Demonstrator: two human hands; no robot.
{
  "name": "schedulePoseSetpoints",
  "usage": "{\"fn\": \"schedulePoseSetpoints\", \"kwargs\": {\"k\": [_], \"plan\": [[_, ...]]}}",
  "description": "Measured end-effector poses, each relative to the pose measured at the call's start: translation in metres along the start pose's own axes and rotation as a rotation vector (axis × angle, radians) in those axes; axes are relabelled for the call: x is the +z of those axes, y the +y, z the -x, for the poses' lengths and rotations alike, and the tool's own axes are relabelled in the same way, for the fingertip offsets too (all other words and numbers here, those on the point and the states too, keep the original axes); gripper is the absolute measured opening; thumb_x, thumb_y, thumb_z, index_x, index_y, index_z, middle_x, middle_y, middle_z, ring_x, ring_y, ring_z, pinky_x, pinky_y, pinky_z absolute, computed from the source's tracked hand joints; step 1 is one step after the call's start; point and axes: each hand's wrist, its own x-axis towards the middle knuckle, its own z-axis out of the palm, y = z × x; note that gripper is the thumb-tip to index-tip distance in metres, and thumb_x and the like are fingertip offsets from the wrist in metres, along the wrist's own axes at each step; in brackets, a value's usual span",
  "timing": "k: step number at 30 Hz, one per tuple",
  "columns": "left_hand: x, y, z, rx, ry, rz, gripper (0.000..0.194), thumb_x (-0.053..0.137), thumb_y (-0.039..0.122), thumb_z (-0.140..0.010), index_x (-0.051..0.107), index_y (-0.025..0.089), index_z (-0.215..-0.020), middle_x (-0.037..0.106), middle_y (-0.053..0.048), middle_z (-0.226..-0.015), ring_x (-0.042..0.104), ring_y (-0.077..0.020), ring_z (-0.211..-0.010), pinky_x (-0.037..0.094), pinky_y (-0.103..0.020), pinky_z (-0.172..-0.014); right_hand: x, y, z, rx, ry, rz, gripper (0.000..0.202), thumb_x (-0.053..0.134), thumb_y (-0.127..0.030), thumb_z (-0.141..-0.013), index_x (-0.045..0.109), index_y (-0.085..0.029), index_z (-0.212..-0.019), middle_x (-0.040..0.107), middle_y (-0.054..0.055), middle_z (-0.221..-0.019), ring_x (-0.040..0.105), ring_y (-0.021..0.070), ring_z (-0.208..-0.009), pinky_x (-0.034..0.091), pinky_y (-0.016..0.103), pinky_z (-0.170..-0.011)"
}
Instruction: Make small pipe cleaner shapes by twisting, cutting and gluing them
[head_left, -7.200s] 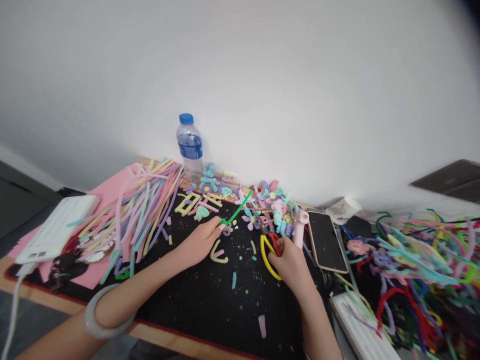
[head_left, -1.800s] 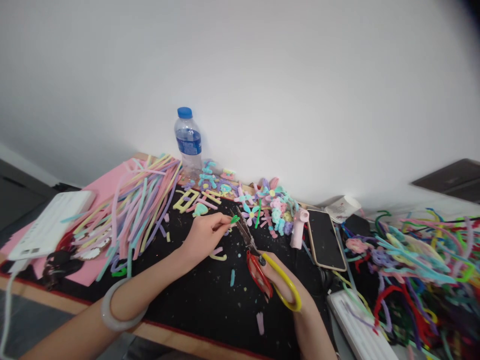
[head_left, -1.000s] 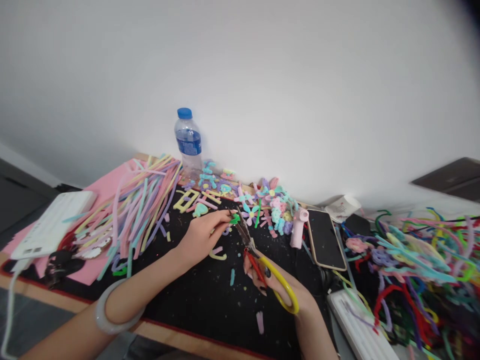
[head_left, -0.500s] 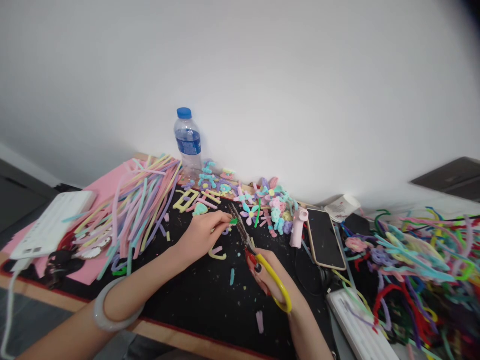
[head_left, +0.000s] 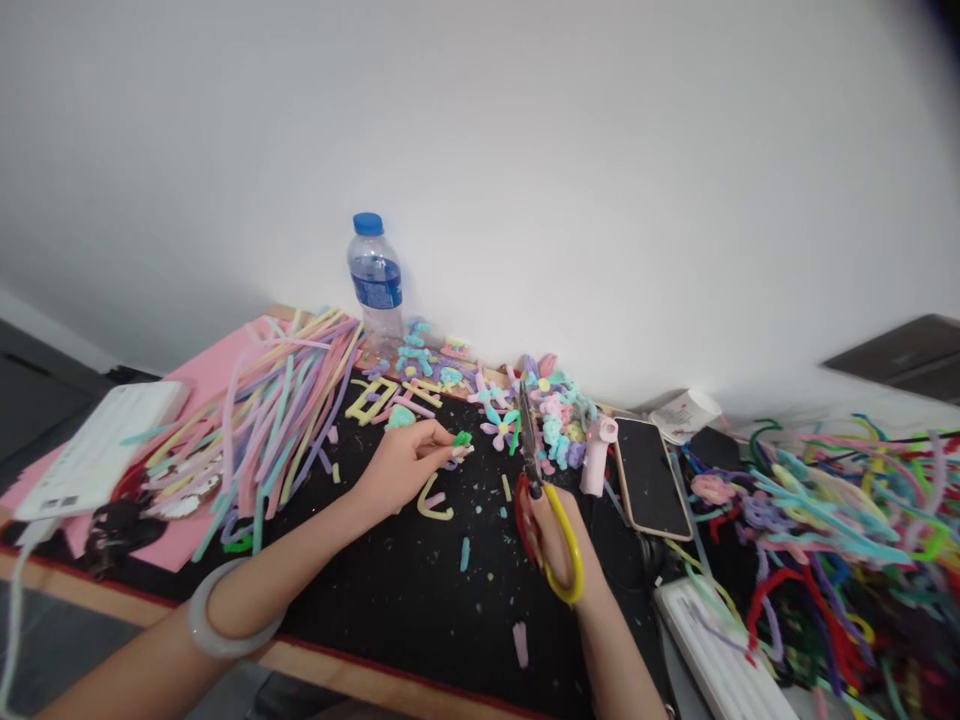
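Between the thumb and fingers of my left hand [head_left: 405, 462] is a small green pipe-cleaner piece [head_left: 462, 440]. My right hand [head_left: 551, 530] grips scissors [head_left: 529, 440] with a red and a yellow handle; their blades point toward the wall, a short way right of the green piece and apart from it. Pastel pipe-cleaner flowers [head_left: 501, 430] lie behind my hands. Cut scraps, such as a blue bit [head_left: 465, 553] and a pale purple bit [head_left: 520, 644], are on the black mat [head_left: 390, 600].
A water bottle [head_left: 376, 285] stands by the wall. Long pastel pipe cleaners [head_left: 277, 420] and a white power bank-like box [head_left: 105, 445] lie left. Rightward are a pink handheld device [head_left: 598, 457], a phone [head_left: 652, 475], a paper cup [head_left: 686, 412] and a tangled pipe-cleaner heap [head_left: 825, 530].
The scissors have moved right, away from the green piece, and their blades now point more straight toward the wall. My left hand stays nearly in place, with more of the green piece showing.
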Motion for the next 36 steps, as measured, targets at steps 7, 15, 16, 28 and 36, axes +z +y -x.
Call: {"fn": "schedulePoseSetpoints", "kwargs": {"k": [7,15,16,28,36], "plan": [[0.001,0.001,-0.002,-0.298,-0.185,0.383,0.025,0.066,0.036,-0.076,0.050,0.017,-0.076,0.069,-0.002,-0.079,0.069,-0.0190,-0.088,0.052,-0.024,-0.070,-0.014,0.010,-0.017,-0.155,0.352,0.571,0.026,0.059,-0.034,-0.076,0.062,-0.013,-0.091,0.061,0.005,-0.070,0.054,0.0179,-0.060,0.043,0.029,-0.058],[0.012,0.001,0.004,-0.272,-0.405,0.323,0.024,0.065,0.036,-0.076,0.052,0.015,-0.077,0.070,-0.003,-0.075,0.070,-0.0215,-0.084,0.051,-0.024,-0.063,0.001,0.002,-0.007,-0.491,0.290,0.457,0.025,0.058,-0.025,-0.081,0.057,-0.017,-0.105,0.061,0.009,-0.095,0.056,0.0212,-0.086,0.047,0.033,-0.076],[0.014,0.001,0.005,-0.256,-0.452,0.304,0.022,0.065,0.035,-0.077,0.053,0.015,-0.077,0.070,-0.003,-0.074,0.070,-0.0211,-0.082,0.051,-0.024,-0.062,0.004,0.000,-0.004,-0.485,0.219,0.418,0.025,0.059,-0.024,-0.081,0.057,-0.018,-0.105,0.059,0.006,-0.086,0.055,0.0181,-0.074,0.047,0.029,-0.066],[0.021,-0.003,0.006,-0.237,-0.392,0.260,0.019,0.064,0.032,-0.076,0.055,0.015,-0.074,0.071,-0.002,-0.069,0.070,-0.0183,-0.073,0.050,-0.022,-0.058,0.016,0.007,-0.001,-0.294,0.172,0.209,0.025,0.053,-0.028,-0.084,0.048,-0.019,-0.061,0.044,-0.004,-0.055,0.039,0.0108,-0.050,0.031,0.023,-0.049],[0.020,-0.004,0.003,-0.279,-0.244,0.340,0.027,0.068,0.039,-0.073,0.055,0.015,-0.072,0.069,-0.001,-0.065,0.070,-0.0175,-0.071,0.050,-0.020,-0.058,0.017,0.009,-0.002,-0.266,0.147,0.198,0.024,0.050,-0.026,-0.085,0.046,-0.019,-0.063,0.042,-0.005,-0.057,0.038,0.0106,-0.052,0.031,0.023,-0.050]]}}
